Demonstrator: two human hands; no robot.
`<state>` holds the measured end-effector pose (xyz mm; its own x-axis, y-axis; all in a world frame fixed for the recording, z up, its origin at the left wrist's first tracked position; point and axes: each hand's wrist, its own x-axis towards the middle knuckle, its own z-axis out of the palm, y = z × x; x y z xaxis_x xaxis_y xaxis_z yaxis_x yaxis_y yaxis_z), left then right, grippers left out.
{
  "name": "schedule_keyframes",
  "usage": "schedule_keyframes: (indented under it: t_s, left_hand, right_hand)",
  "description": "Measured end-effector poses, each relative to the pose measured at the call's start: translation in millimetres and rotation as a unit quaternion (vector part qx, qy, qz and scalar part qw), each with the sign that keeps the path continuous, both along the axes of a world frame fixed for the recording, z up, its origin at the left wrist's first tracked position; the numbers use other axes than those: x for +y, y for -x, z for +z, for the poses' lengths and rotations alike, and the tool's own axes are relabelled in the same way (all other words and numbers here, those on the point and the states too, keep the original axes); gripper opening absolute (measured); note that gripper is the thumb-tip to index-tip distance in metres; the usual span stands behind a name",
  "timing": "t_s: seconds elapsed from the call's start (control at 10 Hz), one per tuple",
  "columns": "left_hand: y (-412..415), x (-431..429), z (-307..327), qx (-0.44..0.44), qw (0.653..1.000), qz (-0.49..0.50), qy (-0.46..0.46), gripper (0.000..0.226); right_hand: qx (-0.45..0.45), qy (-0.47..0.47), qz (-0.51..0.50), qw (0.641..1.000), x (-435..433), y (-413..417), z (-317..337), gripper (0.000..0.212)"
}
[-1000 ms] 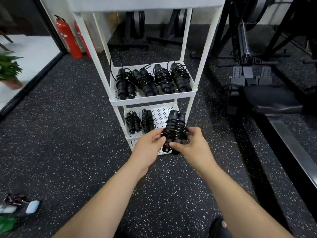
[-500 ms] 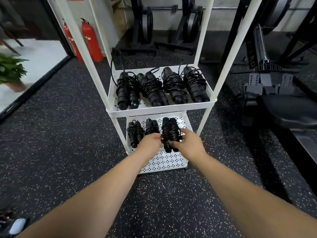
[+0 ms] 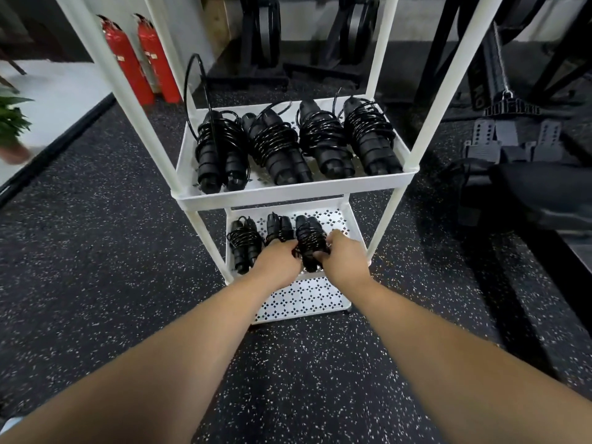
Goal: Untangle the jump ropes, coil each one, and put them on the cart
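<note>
A white tiered cart (image 3: 288,192) stands ahead on the gym floor. Several coiled black jump ropes (image 3: 298,142) lie side by side on its middle shelf. On the lower shelf (image 3: 349,232) lie two coiled ropes (image 3: 245,245) at the left. A third coiled black jump rope (image 3: 309,240) sits to their right, held from both sides. My left hand (image 3: 277,261) grips its left side and my right hand (image 3: 344,256) grips its right side, fingers curled round the bundle. The bundle appears to rest on the shelf.
Two red fire extinguishers (image 3: 141,59) stand behind the cart at the left. A potted plant (image 3: 11,123) is at the far left edge. Black gym machines (image 3: 519,145) fill the right side, and weight plates on racks (image 3: 266,30) stand at the back.
Both hands have carried the coiled rope forward and down from in front of the cart onto the lower shelf, beside the two ropes there. My view has moved closer to the cart.
</note>
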<state>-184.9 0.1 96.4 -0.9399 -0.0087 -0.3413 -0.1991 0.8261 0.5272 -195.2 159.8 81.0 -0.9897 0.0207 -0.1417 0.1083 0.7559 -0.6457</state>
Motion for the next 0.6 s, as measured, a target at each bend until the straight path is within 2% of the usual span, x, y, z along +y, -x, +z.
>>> schedule_keyframes:
  t_s: [0.1,0.2,0.4,0.5,0.6]
  left_hand:
    - [0,-1,-5,0.01,1.0,0.001,0.0,0.063]
    - [-4,-2,-10,0.01,1.0,-0.009,0.001,0.066]
    - [-7,-6,-13,-0.001,1.0,0.005,-0.016,0.067]
    - [-12,-6,-7,-0.003,0.999,0.006,-0.046,0.066]
    - [-15,-12,6,-0.005,0.996,0.01,-0.087,0.055]
  right_hand:
    - [0.028,-0.029,-0.007,0.999,0,-1,-2,0.017]
    - [0.053,-0.059,-0.007,0.997,-1,-6,-2,0.013]
    - [0.062,-0.125,0.045,0.989,1,-13,-17,0.022]
    - [0.056,-0.132,0.058,0.988,4,-16,-14,0.026]
    - [0.064,-0.138,0.07,0.986,14,-18,-7,0.026]
